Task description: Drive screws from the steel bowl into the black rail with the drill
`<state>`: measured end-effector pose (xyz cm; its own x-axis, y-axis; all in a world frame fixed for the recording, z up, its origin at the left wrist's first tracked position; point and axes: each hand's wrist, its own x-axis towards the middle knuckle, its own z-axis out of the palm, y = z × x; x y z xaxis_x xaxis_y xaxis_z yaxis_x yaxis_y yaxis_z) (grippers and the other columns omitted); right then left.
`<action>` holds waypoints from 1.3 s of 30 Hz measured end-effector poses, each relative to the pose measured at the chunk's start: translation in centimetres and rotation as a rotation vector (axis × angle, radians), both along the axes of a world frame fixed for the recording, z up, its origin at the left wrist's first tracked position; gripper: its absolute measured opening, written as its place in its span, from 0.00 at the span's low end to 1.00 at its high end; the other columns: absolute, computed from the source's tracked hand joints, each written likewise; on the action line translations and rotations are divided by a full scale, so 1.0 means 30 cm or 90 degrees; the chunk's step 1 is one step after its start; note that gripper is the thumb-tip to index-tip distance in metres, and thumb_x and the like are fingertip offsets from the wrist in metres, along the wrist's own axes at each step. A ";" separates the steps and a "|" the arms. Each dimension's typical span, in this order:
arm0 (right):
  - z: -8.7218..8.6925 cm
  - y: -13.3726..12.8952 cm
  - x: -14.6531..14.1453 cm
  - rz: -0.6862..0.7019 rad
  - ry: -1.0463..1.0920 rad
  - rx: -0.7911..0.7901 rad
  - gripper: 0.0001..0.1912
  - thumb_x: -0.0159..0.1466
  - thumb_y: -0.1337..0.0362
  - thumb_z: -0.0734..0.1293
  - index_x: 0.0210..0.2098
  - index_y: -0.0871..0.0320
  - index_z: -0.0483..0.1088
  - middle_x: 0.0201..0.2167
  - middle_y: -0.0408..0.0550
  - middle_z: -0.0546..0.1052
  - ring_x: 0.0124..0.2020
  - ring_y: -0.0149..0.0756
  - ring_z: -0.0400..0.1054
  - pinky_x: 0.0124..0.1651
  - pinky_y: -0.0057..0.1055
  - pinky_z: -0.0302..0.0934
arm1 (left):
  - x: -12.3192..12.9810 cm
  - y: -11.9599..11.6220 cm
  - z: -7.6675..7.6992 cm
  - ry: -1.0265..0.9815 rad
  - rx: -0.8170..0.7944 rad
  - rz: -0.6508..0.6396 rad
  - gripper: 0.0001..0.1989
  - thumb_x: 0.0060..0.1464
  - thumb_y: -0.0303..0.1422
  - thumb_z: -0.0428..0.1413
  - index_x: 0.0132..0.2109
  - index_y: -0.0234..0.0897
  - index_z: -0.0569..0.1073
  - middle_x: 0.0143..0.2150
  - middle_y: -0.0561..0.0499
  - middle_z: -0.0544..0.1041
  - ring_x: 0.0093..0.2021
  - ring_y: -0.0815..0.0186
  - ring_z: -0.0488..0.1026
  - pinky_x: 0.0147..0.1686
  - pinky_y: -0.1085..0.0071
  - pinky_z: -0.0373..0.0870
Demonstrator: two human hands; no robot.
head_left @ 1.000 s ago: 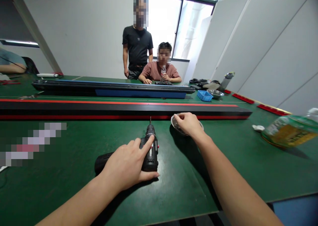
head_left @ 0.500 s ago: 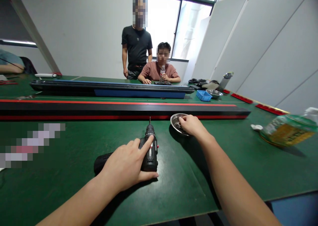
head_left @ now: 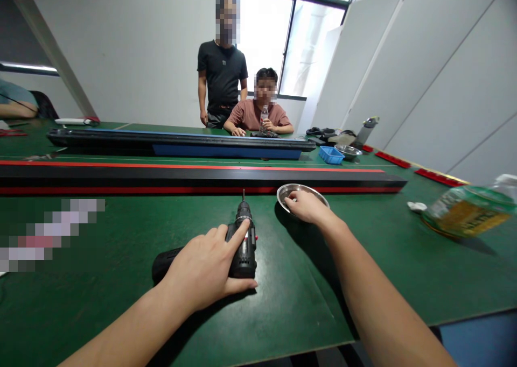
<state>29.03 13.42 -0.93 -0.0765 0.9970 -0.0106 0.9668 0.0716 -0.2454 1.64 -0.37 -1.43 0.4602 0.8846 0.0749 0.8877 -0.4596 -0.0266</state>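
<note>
A black power drill (head_left: pixel 245 254) lies on its side on the green table (head_left: pixel 291 313), its bit pointing away from me at a long black bar with red edges (head_left: pixel 181 180). My left hand (head_left: pixel 205 265) rests over the drill, fingers wrapped round its body. Right of the drill bit stands a round metal bowl (head_left: pixel 323 199). My right hand (head_left: pixel 307 205) reaches into it with the fingertips pinched together; whatever they hold is hidden. The hand covers most of the bowl's contents.
Behind the bar lies a long black and blue piece (head_left: pixel 226 150). A blue basket (head_left: pixel 331 155) and a second bowl (head_left: pixel 349 152) are farther right. A tilted green-labelled bottle (head_left: pixel 472 211) is at the right. One person stands and another sits across the table.
My right hand has moved slightly left and lower into the bowl, its fingers now deeper over the contents. My left hand and the drill have stayed in place.
</note>
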 end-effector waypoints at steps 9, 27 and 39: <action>0.012 -0.011 0.001 -0.010 0.043 0.027 0.15 0.65 0.56 0.67 0.42 0.57 0.82 0.40 0.53 0.83 0.37 0.40 0.75 0.39 0.29 0.61 | -0.001 -0.002 -0.006 -0.002 0.004 0.000 0.53 0.52 0.63 0.54 0.76 0.47 0.46 0.51 0.39 0.74 0.46 0.47 0.76 0.43 0.56 0.74; 0.011 -0.012 0.014 -0.087 0.151 0.089 0.16 0.58 0.67 0.73 0.46 0.57 0.82 0.38 0.51 0.84 0.35 0.37 0.77 0.38 0.27 0.65 | 0.002 -0.003 0.004 0.002 -0.020 0.015 0.53 0.52 0.63 0.55 0.76 0.47 0.46 0.53 0.38 0.74 0.47 0.47 0.76 0.44 0.55 0.73; -0.006 0.010 0.032 -0.105 0.198 0.069 0.13 0.58 0.68 0.73 0.44 0.56 0.83 0.36 0.51 0.84 0.34 0.37 0.79 0.37 0.27 0.67 | -0.005 -0.010 0.004 0.007 -0.018 -0.003 0.53 0.52 0.64 0.54 0.76 0.47 0.46 0.51 0.40 0.74 0.46 0.48 0.76 0.44 0.55 0.75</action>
